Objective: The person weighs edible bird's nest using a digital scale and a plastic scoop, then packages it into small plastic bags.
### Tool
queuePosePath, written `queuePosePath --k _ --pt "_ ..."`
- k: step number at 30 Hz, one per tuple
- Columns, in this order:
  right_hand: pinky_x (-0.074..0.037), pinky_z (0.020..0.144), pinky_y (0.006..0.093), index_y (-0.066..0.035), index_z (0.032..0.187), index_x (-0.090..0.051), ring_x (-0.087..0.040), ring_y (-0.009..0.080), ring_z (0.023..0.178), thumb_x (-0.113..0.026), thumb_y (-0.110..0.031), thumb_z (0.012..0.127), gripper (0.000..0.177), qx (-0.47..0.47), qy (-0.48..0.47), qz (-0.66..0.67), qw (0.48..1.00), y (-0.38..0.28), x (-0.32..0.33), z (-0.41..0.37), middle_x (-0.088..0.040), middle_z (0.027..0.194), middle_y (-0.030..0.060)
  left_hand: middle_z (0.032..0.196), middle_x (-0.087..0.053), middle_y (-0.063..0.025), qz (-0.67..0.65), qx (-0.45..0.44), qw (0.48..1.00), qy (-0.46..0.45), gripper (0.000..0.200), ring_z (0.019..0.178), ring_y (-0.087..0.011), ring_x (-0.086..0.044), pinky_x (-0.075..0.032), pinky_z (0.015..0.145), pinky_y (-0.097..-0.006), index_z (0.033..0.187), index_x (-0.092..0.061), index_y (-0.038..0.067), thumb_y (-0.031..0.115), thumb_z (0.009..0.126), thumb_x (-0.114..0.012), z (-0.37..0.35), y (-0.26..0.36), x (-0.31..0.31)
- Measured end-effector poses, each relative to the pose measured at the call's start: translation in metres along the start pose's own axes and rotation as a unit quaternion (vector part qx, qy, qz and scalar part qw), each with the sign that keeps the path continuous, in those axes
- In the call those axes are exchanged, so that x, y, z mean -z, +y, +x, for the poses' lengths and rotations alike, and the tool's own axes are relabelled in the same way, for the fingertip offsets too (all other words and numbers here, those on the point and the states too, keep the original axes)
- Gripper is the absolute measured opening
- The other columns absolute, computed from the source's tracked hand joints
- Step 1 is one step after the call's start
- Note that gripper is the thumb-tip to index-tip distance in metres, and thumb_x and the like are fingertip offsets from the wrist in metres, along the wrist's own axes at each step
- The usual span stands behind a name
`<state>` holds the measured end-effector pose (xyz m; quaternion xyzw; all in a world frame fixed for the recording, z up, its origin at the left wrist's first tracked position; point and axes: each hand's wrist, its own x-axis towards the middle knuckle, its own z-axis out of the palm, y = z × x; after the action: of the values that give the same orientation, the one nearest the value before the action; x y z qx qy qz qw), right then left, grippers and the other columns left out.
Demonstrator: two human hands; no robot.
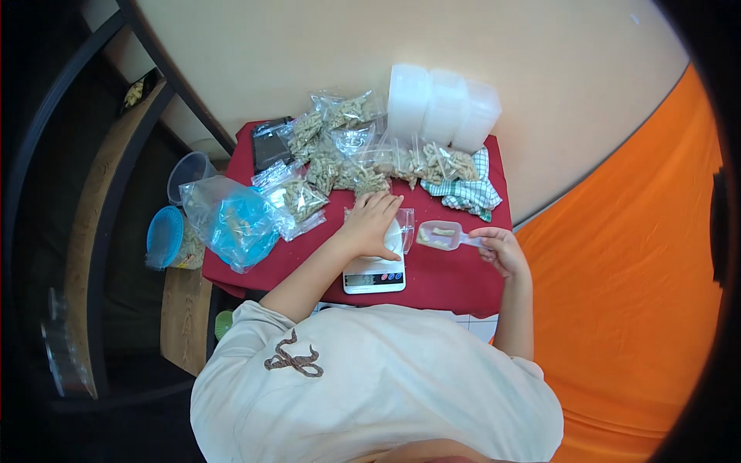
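The left hand (370,224) is being laid open, palm down, on a bag (406,219) atop the scale (374,278). A filled scoop (438,234) is being held level beside it, its handle clamped in the right hand (502,251).

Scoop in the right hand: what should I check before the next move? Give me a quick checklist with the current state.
1. Load in the scoop: ok, a few pale pieces lie in it.
2. Grip of the right hand on the scoop's handle: ok, fingers closed around it.
3. Left hand steadying the clear bag on the scale: ok, it rests on top.
4. Bag mouth open toward the scoop: cannot tell, the hand covers it.
5. Scale reading: cannot tell, too small.
6. Scale flat on the red cloth: ok.
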<state>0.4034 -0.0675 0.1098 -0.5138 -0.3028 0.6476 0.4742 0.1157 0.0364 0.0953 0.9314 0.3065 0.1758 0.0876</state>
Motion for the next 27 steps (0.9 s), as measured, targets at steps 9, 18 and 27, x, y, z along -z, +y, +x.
queuePosePath --k 9,18,27 --pt "-0.036 0.049 0.0211 0.006 0.096 -0.058 -0.046 0.0086 0.056 -0.044 0.002 0.080 0.022 0.008 -0.088 -0.202 0.975 -0.041 -0.056 0.045 -0.051 0.064 0.0019 0.116 -0.051 -0.0144 -0.108 0.073 0.991 -0.027 0.078 0.108 -0.0302 -0.049 -0.036 0.093 -0.0403 0.119 -0.046 0.007 0.041 0.056 -0.074 0.006 -0.004 -0.012" --pt "-0.045 0.070 0.0386 -0.002 0.097 -0.057 -0.057 0.0336 0.080 -0.049 0.009 0.068 0.033 0.412 -0.175 -0.569 0.690 -0.080 -0.127 0.011 -0.059 0.085 0.0182 0.108 -0.054 -0.0133 -0.224 0.121 0.953 0.166 0.069 0.101 -0.0284 -0.053 -0.042 0.087 -0.0349 0.117 -0.048 0.005 0.025 0.057 -0.076 -0.007 0.003 0.006" --pt "-0.046 0.062 0.0338 -0.003 0.098 -0.058 -0.058 0.0281 0.074 -0.047 0.007 0.073 0.029 0.499 -0.173 -0.524 0.668 -0.077 -0.117 0.002 -0.060 0.081 0.0126 0.096 -0.057 -0.0101 -0.250 0.136 0.923 0.258 0.063 0.089 -0.0236 -0.057 -0.045 0.079 -0.0329 0.114 -0.052 0.008 0.025 0.058 -0.076 -0.018 0.000 -0.002"
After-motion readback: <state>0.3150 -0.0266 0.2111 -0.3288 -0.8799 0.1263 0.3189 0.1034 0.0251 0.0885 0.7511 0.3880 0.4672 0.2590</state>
